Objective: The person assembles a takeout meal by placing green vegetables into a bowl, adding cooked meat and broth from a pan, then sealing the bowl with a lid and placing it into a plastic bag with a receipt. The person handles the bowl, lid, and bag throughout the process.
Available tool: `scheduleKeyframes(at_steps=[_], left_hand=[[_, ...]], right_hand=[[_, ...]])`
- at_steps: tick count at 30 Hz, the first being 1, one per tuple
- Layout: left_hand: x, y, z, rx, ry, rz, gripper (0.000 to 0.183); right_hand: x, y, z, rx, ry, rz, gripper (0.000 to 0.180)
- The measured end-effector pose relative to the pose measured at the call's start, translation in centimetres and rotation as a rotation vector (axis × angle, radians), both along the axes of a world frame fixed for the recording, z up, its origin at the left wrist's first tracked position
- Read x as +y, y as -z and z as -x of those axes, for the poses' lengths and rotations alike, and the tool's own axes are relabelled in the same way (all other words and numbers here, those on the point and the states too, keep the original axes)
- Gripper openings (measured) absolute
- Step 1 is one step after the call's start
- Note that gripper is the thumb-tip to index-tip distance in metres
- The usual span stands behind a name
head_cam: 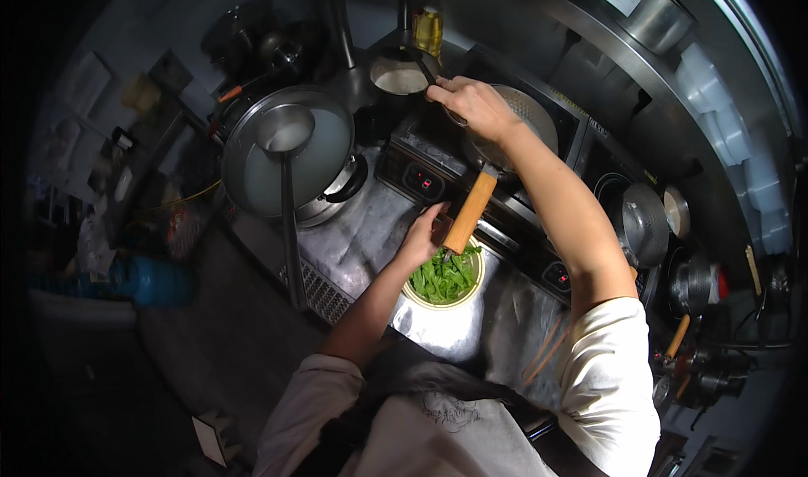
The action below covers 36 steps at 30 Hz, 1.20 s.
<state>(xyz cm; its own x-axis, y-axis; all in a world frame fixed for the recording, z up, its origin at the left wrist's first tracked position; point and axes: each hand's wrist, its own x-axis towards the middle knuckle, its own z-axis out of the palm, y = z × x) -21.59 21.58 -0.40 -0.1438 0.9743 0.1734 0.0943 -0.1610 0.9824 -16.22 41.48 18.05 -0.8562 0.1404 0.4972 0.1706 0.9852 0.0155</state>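
Note:
My right hand (473, 105) grips the dark handle of a ladle (426, 66), over a hammered metal pan (530, 114) on the induction cooker. The ladle's head is over a small pot (399, 79) with pale contents. The pan's wooden handle (470, 215) points towards me and overlaps the rim of a round pale container (483, 275) of chopped leafy greens (442, 279). Beside the greens, my left hand (426, 237) has its fingers bent around a small dark thing near the cooker's front; what it is cannot be told.
To the left, a large steel pot (303, 215) of cloudy liquid holds a long-handled ladle (287, 180). An oil bottle (429, 30) stands behind. More pans (644, 224) are at the right. Chopsticks (546, 357) lie on the steel counter (353, 224). Plastic containers (726, 111) line the shelf.

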Motion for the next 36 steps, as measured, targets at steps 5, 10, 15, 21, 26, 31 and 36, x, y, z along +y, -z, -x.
scheduleKeyframes(at_steps=[5, 10, 15, 21, 26, 31, 36], left_hand=[[-0.8, -1.0, -1.3, 0.290, -0.059, -0.022, 0.050], [0.1, -1.2, -3.2, 0.387, -0.076, 0.334, 0.040], [1.6, 1.0, -5.0, 0.304, -0.034, 0.290, 0.056], [1.3, -2.3, -7.0, 0.541, 0.045, 0.223, 0.058], [0.2, -4.6, -11.3, 0.397, 0.287, 0.321, 0.061], [-0.6, -4.5, -11.9, 0.330, 0.373, 0.297, 0.066], [-2.4, -6.1, -9.9, -0.372, 0.288, 0.244, 0.049]], right_hand=[[-0.7, -1.2, -2.2, 0.134, -0.036, 0.016, 0.031], [-0.9, -2.9, -5.6, 0.699, 0.165, 0.804, 0.008], [-2.3, -5.7, -11.8, 1.063, 0.311, 1.413, 0.014], [-9.4, -6.7, -20.2, 1.103, 0.321, 1.431, 0.019], [-14.7, -6.7, -23.7, 1.140, 0.343, 1.351, 0.015], [-17.9, -6.4, -24.9, 1.156, 0.321, 1.303, 0.014], [-19.7, -5.9, -25.6, 1.114, 0.306, 1.237, 0.013]])
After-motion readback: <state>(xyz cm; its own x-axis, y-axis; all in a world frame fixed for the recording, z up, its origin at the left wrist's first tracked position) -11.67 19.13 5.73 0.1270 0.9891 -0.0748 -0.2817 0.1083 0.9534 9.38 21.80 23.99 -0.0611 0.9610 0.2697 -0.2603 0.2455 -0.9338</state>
